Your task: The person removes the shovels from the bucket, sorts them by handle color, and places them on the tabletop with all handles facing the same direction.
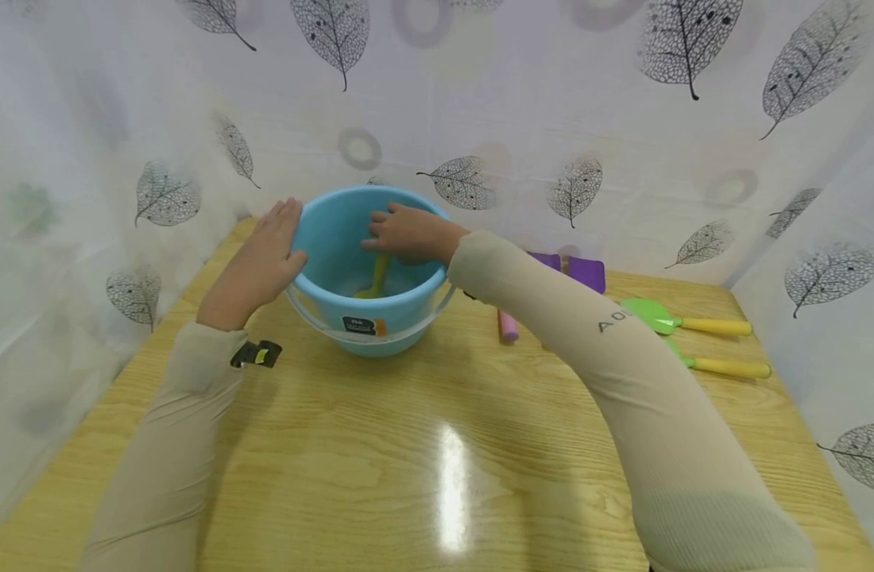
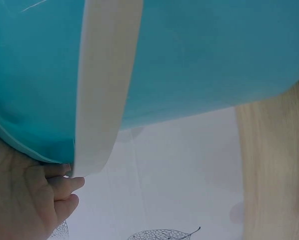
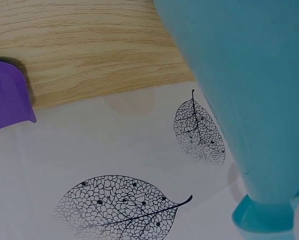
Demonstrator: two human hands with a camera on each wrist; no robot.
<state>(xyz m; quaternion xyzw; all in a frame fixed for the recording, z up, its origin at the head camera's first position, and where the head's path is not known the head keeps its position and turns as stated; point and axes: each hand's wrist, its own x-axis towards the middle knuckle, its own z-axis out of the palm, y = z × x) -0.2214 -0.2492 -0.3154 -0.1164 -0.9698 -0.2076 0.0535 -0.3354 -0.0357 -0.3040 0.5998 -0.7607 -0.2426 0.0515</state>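
A light blue bucket stands on the table, its white carrying handle hanging down across the front. My left hand rests against the bucket's left rim with straight fingers and the thumb spread. Its fingertips touch the rim beside the handle's end in the left wrist view. Inside the bucket, my right hand reaches over the far right rim, fingers apart and relaxed. Just below it a yellow-handled toy tool stands tilted, its top hidden behind the hand. The bucket's wall fills the right of the right wrist view.
Two purple shovel blades lie behind my right forearm, a pink handle showing in front of it. Farther right are two green toy tools with yellow handles. A leaf-printed curtain hangs along the wooden table's edges.
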